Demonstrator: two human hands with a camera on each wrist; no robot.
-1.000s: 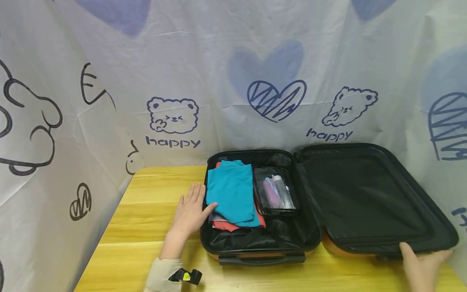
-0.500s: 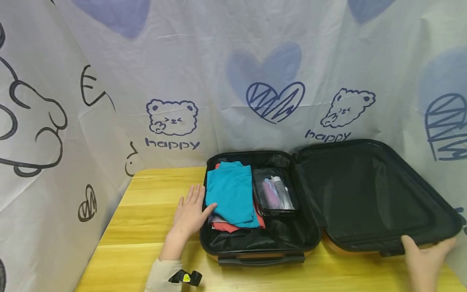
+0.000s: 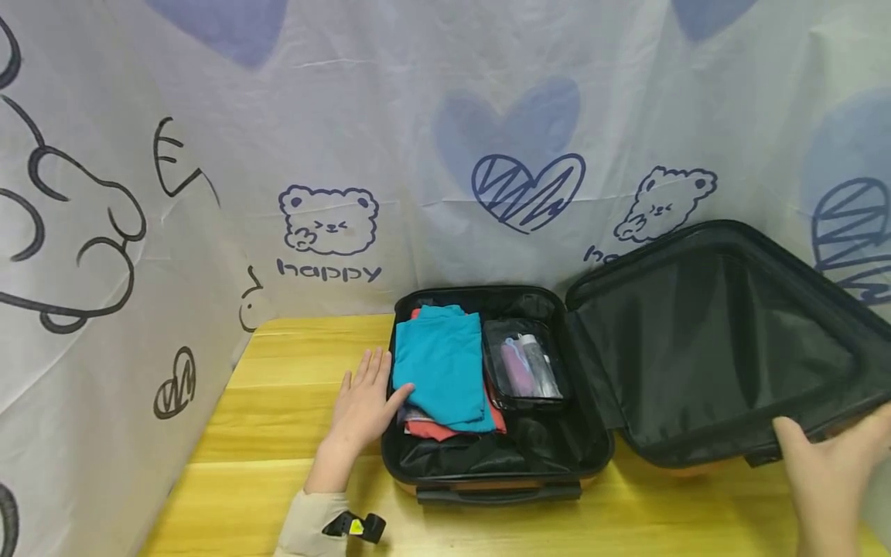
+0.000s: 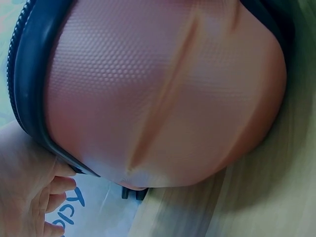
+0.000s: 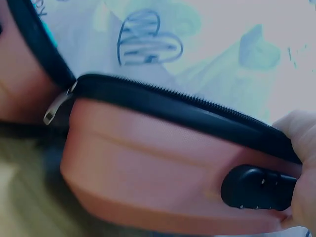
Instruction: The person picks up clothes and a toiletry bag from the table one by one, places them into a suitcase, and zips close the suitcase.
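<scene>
An orange suitcase with black lining lies open, its base [image 3: 487, 456] holding a folded teal cloth [image 3: 440, 367] over red cloth and a clear-topped black pouch [image 3: 527, 365]. My left hand [image 3: 362, 410] rests with straight fingers on the base's left rim; the left wrist view shows that hand [image 4: 29, 187] at the black edge of the shell. At the right, my right hand [image 3: 831, 456] grips the front edge of the lid [image 3: 724, 348], which is tilted up. In the right wrist view the hand [image 5: 298, 163] holds the lid's edge beside a black lock [image 5: 256, 187].
The suitcase stands on a yellow wood-grain table [image 3: 257, 433]. A white curtain [image 3: 418, 139] with blue drawings hangs close behind it and along the left. The base's black handle [image 3: 500, 495] faces the table's front.
The right hand has raised the lid's outer edge off the table, so the lid slants more steeply. The left hand stays at the rim.
</scene>
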